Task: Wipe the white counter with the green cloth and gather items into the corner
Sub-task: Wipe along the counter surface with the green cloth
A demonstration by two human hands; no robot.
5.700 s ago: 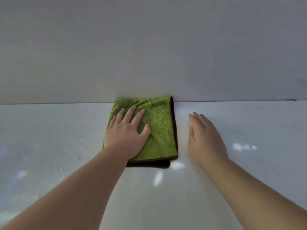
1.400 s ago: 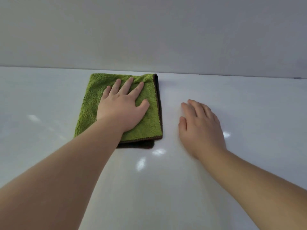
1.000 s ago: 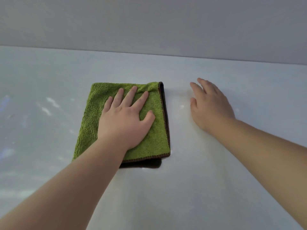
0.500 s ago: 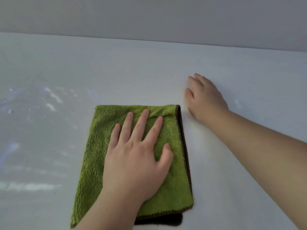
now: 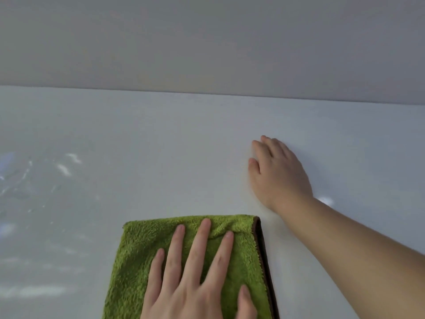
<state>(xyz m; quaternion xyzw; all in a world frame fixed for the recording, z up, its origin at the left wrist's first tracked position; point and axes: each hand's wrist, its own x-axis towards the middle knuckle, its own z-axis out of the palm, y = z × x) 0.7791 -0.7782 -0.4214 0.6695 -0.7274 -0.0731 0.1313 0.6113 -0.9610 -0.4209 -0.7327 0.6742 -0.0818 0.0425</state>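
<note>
On the white counter point(image 5: 161, 143), the left hand point(image 5: 195, 279) presses flat, fingers spread, on the green cloth point(image 5: 135, 249), while the right hand point(image 5: 278, 173) rests open, palm down, beside it.

Glossy white counter point(image 5: 161, 157) against a grey wall point(image 5: 207, 42), folded green cloth point(image 5: 135, 256) lying flat on it, right hand point(image 5: 276, 173) resting palm-down beside

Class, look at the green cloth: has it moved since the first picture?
Yes. The green cloth has slid toward the person, away from the wall it earlier touched, under the left hand.
</note>
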